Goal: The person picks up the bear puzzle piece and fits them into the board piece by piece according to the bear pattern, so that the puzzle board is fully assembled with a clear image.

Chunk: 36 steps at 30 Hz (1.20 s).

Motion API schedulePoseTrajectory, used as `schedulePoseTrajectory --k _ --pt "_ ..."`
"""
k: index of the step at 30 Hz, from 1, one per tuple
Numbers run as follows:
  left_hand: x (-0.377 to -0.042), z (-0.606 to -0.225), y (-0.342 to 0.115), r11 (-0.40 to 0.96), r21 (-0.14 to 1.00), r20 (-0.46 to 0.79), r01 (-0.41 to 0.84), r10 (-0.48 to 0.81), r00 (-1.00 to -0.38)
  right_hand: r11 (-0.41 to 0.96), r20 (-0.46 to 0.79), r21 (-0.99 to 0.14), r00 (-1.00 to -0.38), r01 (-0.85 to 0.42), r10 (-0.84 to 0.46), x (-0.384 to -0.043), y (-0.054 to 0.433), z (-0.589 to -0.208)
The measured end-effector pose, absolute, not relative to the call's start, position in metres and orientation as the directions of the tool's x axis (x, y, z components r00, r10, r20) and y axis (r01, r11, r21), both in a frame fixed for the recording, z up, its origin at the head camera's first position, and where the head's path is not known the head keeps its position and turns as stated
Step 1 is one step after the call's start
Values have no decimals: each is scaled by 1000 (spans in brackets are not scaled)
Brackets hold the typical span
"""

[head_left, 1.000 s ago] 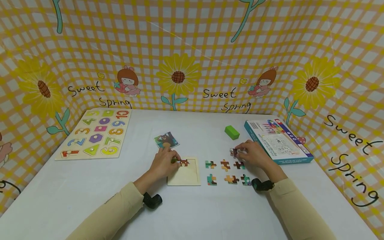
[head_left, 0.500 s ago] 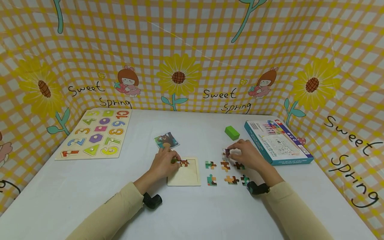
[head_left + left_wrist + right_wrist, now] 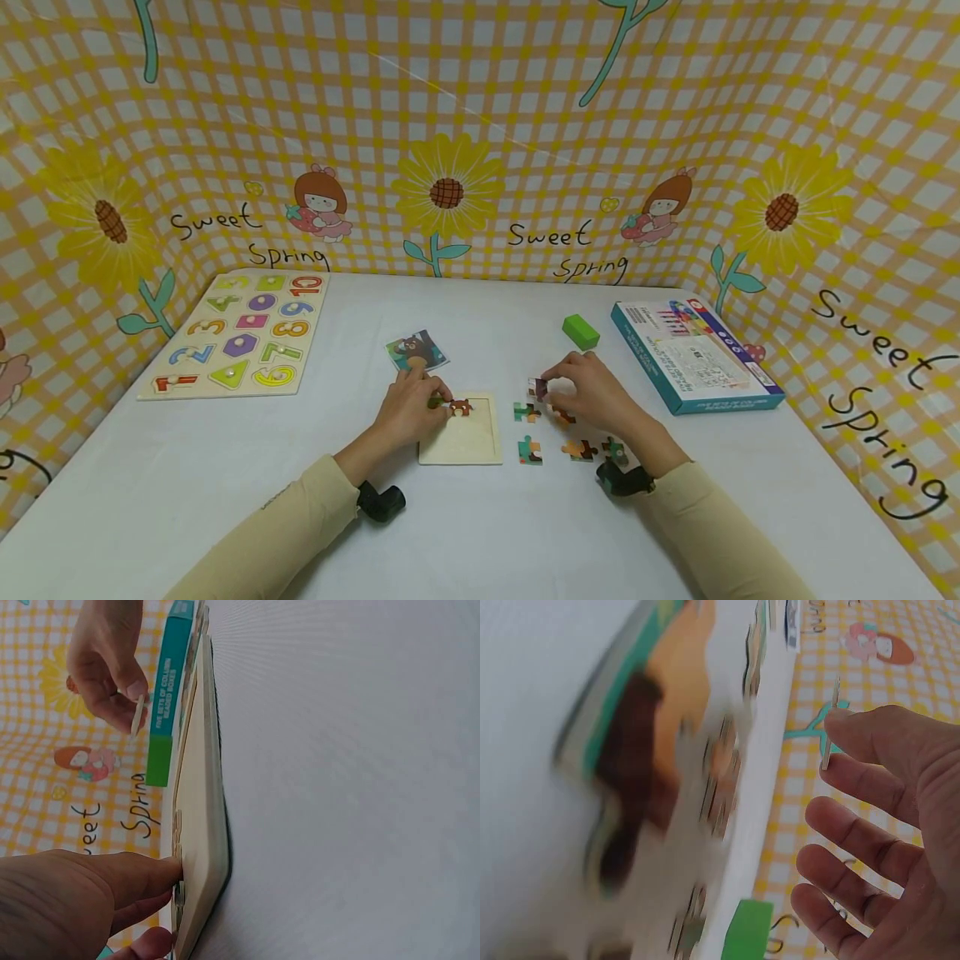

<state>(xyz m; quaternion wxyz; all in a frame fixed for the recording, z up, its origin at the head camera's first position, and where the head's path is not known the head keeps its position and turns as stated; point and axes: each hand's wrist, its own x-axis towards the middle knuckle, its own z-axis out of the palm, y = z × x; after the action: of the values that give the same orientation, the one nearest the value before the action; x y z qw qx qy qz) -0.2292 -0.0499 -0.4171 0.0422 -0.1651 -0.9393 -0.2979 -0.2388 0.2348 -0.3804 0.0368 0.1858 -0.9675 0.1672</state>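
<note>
In the head view my left hand (image 3: 408,406) rests at the upper left of a shallow square wooden tray (image 3: 468,446). Its thumb touches the tray's top edge area, where a brown bear puzzle piece (image 3: 461,407) lies, and a green piece (image 3: 435,402) is partly hidden under the fingers. One extended finger reaches the bear picture card (image 3: 417,348). My right hand (image 3: 592,392) pinches a puzzle piece (image 3: 536,388) between thumb and index finger, above the loose pieces. The right wrist view shows that pinched piece (image 3: 827,746) edge-on, the other fingers spread loosely.
Several loose puzzle pieces (image 3: 530,450) lie in rows right of the tray. A green block (image 3: 581,332) stands behind them, with a flat teal-sided box (image 3: 697,354) at the right. A wooden number board (image 3: 243,333) lies far left. Patterned cloth (image 3: 480,108) walls the back.
My right hand has moved left with the pinched puzzle piece, from above the right column of loose pieces to above the left column, nearer the tray. The left hand stays in place.
</note>
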Motion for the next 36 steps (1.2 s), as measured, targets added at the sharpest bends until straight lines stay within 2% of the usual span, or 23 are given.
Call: schedulePoseTrajectory --k 22,36 --pt "-230 -417 -50 770 545 176 332 282 -943 850 94 -219 -877 -479 -470 -236 182 -383" --pt "-229 -416 -51 771 539 171 340 294 -940 840 36 -225 -866 -494 -499 -240 163 -385"
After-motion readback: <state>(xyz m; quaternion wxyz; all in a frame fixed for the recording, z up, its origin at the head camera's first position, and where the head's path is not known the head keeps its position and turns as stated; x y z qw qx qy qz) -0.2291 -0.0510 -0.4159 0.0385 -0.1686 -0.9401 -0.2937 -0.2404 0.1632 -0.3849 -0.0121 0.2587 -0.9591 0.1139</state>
